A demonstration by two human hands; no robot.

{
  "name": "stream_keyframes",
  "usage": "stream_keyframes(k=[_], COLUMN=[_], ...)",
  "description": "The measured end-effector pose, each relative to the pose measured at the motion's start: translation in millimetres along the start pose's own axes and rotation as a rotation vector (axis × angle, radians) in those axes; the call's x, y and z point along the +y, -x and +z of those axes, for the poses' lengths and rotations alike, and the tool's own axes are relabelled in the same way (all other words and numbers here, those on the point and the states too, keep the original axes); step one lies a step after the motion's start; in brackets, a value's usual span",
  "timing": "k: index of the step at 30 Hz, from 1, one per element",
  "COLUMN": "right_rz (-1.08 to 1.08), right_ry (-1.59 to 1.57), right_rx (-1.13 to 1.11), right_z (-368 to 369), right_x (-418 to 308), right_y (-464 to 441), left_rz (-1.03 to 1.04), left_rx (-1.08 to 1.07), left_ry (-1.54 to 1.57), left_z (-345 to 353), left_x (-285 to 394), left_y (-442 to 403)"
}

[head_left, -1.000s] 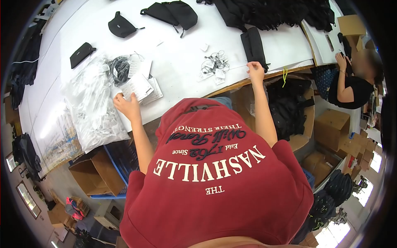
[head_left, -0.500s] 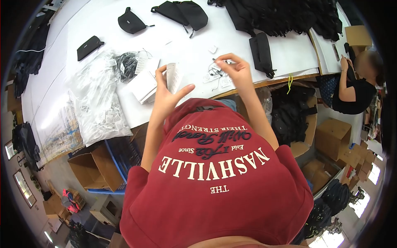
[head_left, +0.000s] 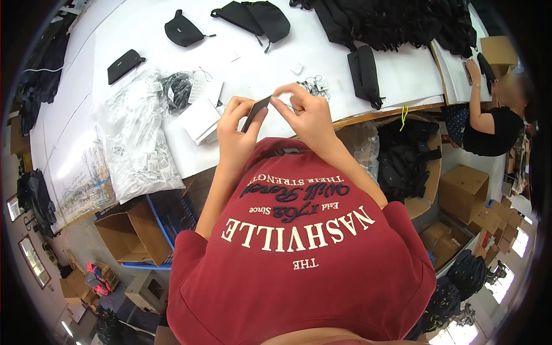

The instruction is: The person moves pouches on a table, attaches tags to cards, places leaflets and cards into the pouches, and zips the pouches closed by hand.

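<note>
Since the last frame: both hands moved in toward each other, right hand off the cord pile, left hand off the card stack; card turned, now dark face to camera.

Left hand: thumb on one side, fingers on the other, closed on card, held up off the table, tilted. Reads as a steadying grip, upper end left free for the other hand. Right hand: thumb and forefinger nearly closed at that end, other fingers curled. Too small to tell if they have the card, a fine cord or nothing.

Card stack just beside left hand, cord pile beyond right hand. Likely set out one supply per hand, short reach each way.

Card: thin, flat, looks stiff. Stack: pale, straight-edged, slightly fanned. Cords: thin dark loops, tangled. Plastic bag: clear, crinkled, slumped over the table edge, small printed labels inside. Black pouch: long, matt, soft-cornered, lying right of the cords. Tabletop smooth white, brown front edge.
</note>
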State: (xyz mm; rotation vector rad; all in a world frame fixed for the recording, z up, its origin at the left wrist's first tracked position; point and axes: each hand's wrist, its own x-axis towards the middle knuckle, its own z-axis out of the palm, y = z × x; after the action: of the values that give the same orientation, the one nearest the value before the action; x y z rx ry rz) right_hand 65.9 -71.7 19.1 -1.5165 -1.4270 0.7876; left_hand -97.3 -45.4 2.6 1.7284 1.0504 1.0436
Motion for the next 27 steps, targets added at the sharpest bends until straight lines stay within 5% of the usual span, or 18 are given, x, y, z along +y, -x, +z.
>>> stream_keyframes(k=[2, 5, 9, 14, 17, 21, 24, 27], right_rz=[0.082, 0.117, 0.121, 0.163, 0.436, 0.42, 0.449, 0.471], right_ry=[-0.16, -0.283, -0.177, -0.232, -0.623, -0.572, -0.593, -0.527], right_rx=[-0.025, -0.066, -0.181, -0.227, -0.297, -0.293, -0.189, -0.138], right_z=[-3, -6, -14, -12, -9, -6, -15, -24], right_x=[2, 12, 11, 17, 32, 39, 43, 52], right_y=[-2, 0, 0, -6, -10, -17, -23, -26], left_rz=[0.004, -0.379, -0.51, -0.302, -0.349, -0.313, -0.263, 0.075], left_rx=[-0.003, -0.235, -0.406, -0.373, -0.333, -0.188, -0.082, 0.017], left_ry=[0.029, 0.638, 0.539, 0.54, 0.591, 0.644, 0.461, -0.409], left_z=[-1, -10, -7, 1, 0, 22, 51, 60], left_x=[2, -15, -20, -38, -34, -60, -126, -172], left_y=[-2, -6, -13, -21, -34, -75, -125, -177])
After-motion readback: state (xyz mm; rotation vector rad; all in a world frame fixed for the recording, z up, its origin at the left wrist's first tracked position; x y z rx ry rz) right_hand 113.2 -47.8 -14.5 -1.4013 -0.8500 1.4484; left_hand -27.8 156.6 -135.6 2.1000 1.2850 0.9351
